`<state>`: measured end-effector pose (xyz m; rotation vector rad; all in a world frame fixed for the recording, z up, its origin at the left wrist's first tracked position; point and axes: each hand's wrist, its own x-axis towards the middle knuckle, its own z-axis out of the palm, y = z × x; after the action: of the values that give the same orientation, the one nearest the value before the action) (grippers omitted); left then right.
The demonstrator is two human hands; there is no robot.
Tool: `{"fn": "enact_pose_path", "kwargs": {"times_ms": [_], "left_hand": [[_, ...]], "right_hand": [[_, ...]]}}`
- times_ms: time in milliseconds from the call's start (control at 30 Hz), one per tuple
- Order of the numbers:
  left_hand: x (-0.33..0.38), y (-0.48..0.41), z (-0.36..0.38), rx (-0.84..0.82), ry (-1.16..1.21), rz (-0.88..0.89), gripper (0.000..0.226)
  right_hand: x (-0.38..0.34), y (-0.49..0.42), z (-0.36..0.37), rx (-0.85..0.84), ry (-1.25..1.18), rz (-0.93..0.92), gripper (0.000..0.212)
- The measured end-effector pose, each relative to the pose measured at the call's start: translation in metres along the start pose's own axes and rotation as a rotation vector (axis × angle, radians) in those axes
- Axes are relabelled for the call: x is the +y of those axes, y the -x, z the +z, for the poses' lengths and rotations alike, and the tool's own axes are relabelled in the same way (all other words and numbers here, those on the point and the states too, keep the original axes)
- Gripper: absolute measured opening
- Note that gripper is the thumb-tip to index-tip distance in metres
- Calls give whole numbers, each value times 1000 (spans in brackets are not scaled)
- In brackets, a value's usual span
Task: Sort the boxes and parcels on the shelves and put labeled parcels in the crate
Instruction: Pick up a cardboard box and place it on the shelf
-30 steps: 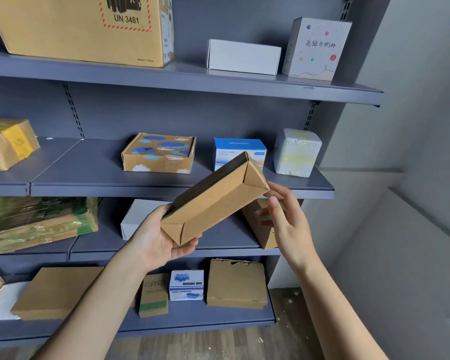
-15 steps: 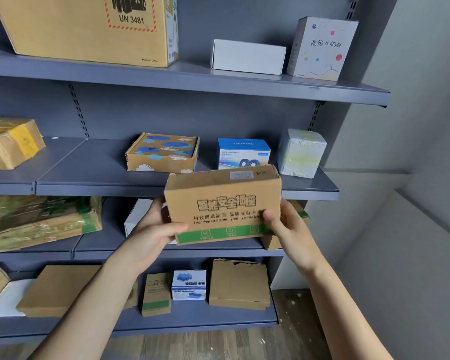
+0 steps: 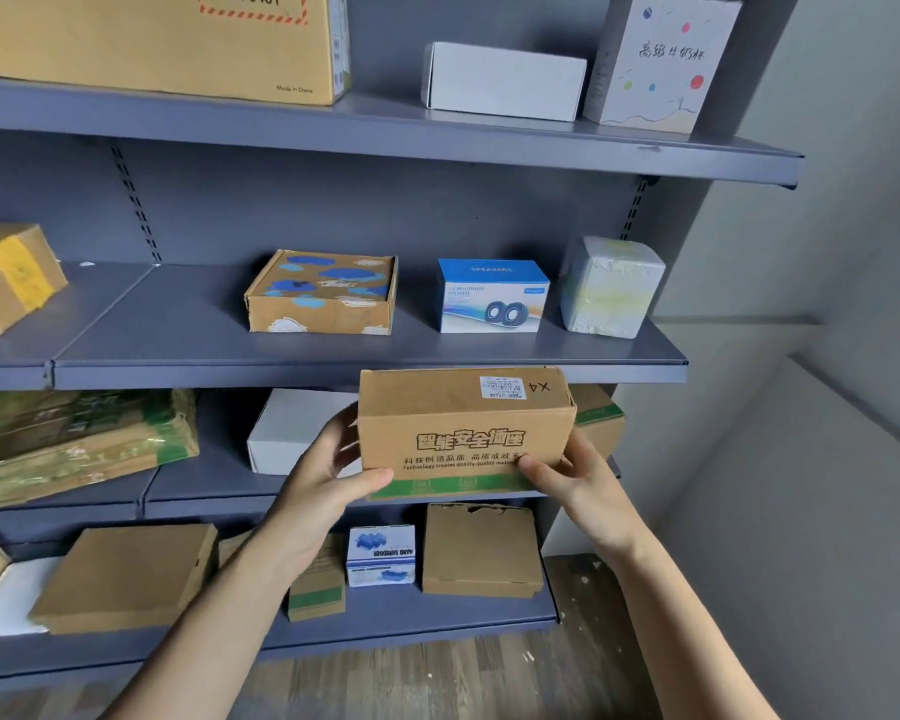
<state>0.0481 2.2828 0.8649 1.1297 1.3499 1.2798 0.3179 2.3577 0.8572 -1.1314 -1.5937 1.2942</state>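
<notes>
While it's held up in front of the grey metal shelves (image 3: 333, 363), the cardboard box (image 3: 463, 423) sits pretty much level, long printed face toward the camera, its top about even with the middle shelf's front edge. It's plain brown corrugated, brick shaped with slightly soft corners, with dark Chinese lettering across the front and a green band along the bottom. On the top face there's a small white label (image 3: 502, 388) with "X4" scrawled next to it in marker. The left hand (image 3: 328, 480) grips the left end, thumb laid across the lower front, fingers curled round the end. The right hand (image 3: 578, 478) holds the lower right corner, thumb pressed on the front by the green band, other fingers tucked behind where I can't see them.

Around it on the middle shelf: a flat kraft carton with blue paint blotches (image 3: 323, 293), a glossy blue and white speakers box (image 3: 492, 296) and a bumpy white foam cube (image 3: 611, 288) in clear wrap. Behind the held box sits a smooth white carton (image 3: 292, 433). Bottom shelf has a flat kraft mailer (image 3: 481, 550) and a little hand shredder box (image 3: 380, 556)
</notes>
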Motion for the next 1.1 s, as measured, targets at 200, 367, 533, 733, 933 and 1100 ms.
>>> {"fn": "enact_pose_path", "kwargs": {"times_ms": [200,367,533,733,933,1100], "left_hand": [[-44,-10,-4,61,-41,-159,45],[-63,-19,-1,119,-21,-251,25],[-81,-46,9,157,-110,-305,22],[-109,-98,23,211,-189,-339,29],[-134,-142,37,212,-243,-412,40],[-160,-173,50,213,-207,-507,27]], "right_hand": [[24,1,24,85,48,179,46],[43,-5,42,176,186,306,29],[68,-29,49,252,361,383,29],[103,-92,50,252,474,419,44],[136,-138,42,163,586,449,45],[173,-164,30,53,613,448,38]]}}
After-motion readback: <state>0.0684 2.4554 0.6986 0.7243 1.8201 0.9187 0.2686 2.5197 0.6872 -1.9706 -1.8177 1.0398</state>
